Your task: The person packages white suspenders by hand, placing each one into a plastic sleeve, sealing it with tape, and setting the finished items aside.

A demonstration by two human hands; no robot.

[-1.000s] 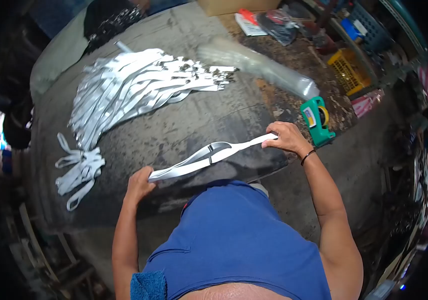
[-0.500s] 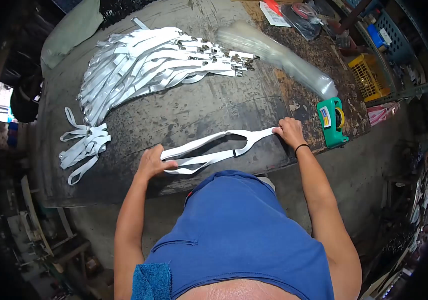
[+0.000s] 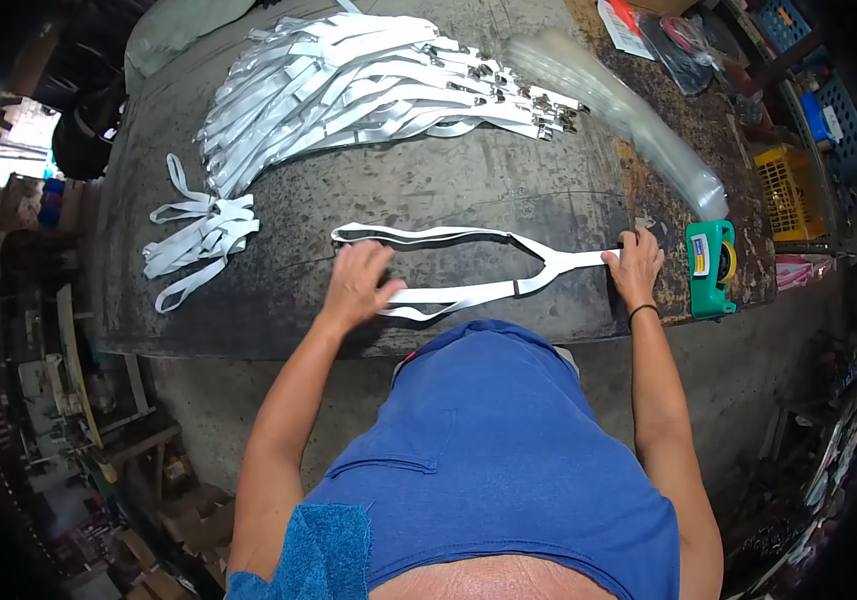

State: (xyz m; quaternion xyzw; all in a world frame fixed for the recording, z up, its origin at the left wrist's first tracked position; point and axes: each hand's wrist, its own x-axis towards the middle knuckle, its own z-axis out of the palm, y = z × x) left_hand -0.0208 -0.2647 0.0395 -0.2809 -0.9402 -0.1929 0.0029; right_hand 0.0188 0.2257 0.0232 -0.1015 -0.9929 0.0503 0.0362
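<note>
The white Y-shaped elastic strap (image 3: 568,261) lies flat on the dark worn worktop (image 3: 428,190), near its front edge. I think I hold both ends to spread it straight. My left hand (image 3: 356,285) has an open grip and presses the forked end with spread fingers. My right hand (image 3: 636,265) covers the single end; if its grip pinches, I cannot tell.

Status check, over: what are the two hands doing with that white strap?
Left hand flat on the forked ends. Right hand pins the joined end. White strap lies Y-shaped on table. Green tape dispenser beside right hand, apart.
</note>
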